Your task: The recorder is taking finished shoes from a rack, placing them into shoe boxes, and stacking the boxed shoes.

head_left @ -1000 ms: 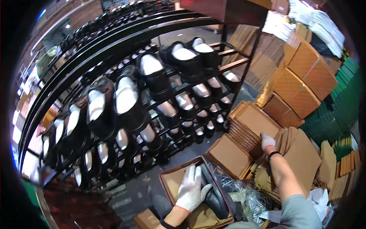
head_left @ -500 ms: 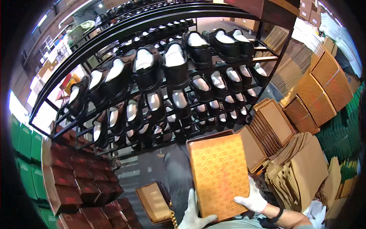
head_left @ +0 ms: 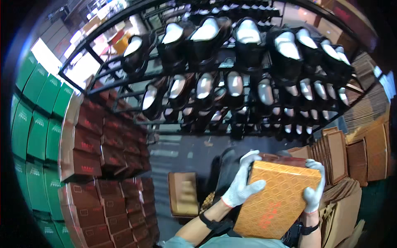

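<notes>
A shoebox (head_left: 281,196) with an orange, diamond-patterned face and red print is tilted up in front of my body. My left hand (head_left: 244,182), in a white glove, grips its far left corner, thumb on the patterned face. Also gloved, my right hand (head_left: 315,186) holds the right edge with its thumb on the same face and its fingers over the far corner. A dark red-brown edge shows behind the far side of the box. What is inside cannot be seen.
A black rack (head_left: 124,84) of black shoes with white stuffing stands ahead. Stacked brown boxes (head_left: 89,155) and green boxes (head_left: 35,132) line the left. An open box (head_left: 183,194) sits on the floor left of me. Flattened cardboard (head_left: 345,211) and box parts (head_left: 331,157) lie at right.
Both hands have moved from the box's near end up to its far corners. The box has shifted right and tilted. My view has swung left.
</notes>
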Tool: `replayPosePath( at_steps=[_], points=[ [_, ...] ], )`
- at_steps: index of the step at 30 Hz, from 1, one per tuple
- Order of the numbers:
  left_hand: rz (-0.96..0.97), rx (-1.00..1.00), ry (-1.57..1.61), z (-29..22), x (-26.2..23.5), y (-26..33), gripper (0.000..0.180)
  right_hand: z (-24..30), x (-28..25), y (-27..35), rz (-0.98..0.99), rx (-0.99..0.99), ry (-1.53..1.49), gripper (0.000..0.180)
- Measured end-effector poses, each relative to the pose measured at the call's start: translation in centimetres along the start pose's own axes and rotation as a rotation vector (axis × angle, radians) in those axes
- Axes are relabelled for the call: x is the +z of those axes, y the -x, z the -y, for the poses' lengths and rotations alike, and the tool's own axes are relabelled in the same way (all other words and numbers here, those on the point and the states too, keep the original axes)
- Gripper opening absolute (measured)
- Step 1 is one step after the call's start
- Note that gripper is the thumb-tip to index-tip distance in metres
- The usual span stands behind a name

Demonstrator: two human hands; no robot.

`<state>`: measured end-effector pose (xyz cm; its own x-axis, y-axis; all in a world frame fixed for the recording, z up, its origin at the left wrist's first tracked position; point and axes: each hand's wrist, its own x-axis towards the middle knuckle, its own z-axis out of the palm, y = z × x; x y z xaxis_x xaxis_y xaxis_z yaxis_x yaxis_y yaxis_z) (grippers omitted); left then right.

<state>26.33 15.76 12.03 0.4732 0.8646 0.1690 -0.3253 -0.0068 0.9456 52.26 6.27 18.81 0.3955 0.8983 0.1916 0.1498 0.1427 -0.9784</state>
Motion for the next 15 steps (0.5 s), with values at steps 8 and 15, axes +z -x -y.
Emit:
replayPosePath(
  at_steps=[8, 15],
  points=[
    [-0.303, 0.051, -0.877, 0.4, -5.1, -2.8, 0.075, -6.1, 1.3, -4.7, -0.067, 0.098, 0.393, 0.090],
    [-0.473, -0.184, -0.989, 22.8, -17.7, 3.4, 0.055, -6.4, -0.3, 2.3, 0.201, 0.246, 0.371, 0.047]
  ],
)
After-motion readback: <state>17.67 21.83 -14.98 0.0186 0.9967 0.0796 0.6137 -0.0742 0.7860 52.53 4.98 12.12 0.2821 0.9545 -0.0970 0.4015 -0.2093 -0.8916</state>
